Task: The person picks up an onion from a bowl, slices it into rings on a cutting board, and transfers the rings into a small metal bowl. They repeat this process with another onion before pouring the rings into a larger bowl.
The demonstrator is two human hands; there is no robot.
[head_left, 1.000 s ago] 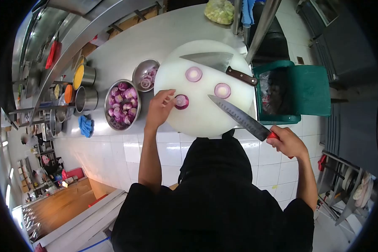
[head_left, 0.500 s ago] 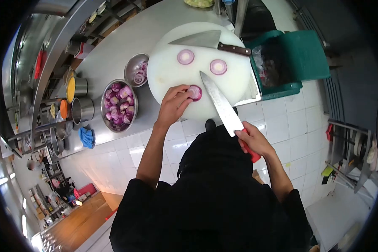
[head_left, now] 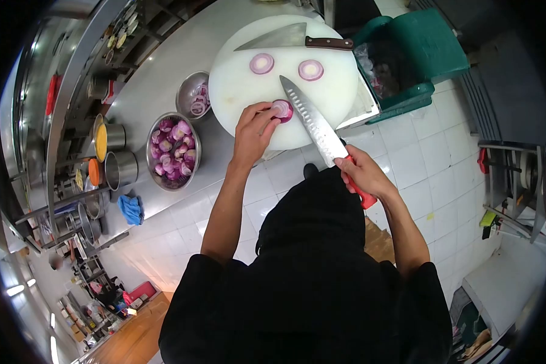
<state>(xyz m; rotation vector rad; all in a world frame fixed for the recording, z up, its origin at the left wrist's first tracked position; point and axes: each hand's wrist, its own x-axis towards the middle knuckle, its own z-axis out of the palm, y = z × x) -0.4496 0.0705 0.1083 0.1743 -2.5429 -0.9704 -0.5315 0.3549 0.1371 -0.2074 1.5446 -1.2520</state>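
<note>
My left hand (head_left: 255, 130) grips a red onion (head_left: 283, 110) with its cut face up, on the front part of a round white cutting board (head_left: 236, 91). In my right hand (head_left: 362, 172) is the red handle of a long chef's knife (head_left: 312, 121). Its blade slants over the board just right of the onion, apart from it. Two cut onion slices, one on the left (head_left: 261, 64) and one on the right (head_left: 310, 70), lie flat farther back. Behind them rests a cleaver-like wide knife (head_left: 279, 37) with a dark handle.
Left of the board stand a small steel bowl (head_left: 184, 91) of onion rings and a larger steel bowl (head_left: 196, 167) of peeled red onions. A blue cloth (head_left: 130, 209) lies near the counter edge. A green bin (head_left: 434, 48) stands open at the right.
The view has shifted, so the board sits higher in the picture. My left hand still has the onion, and the knife stays beside it in my right hand.
</note>
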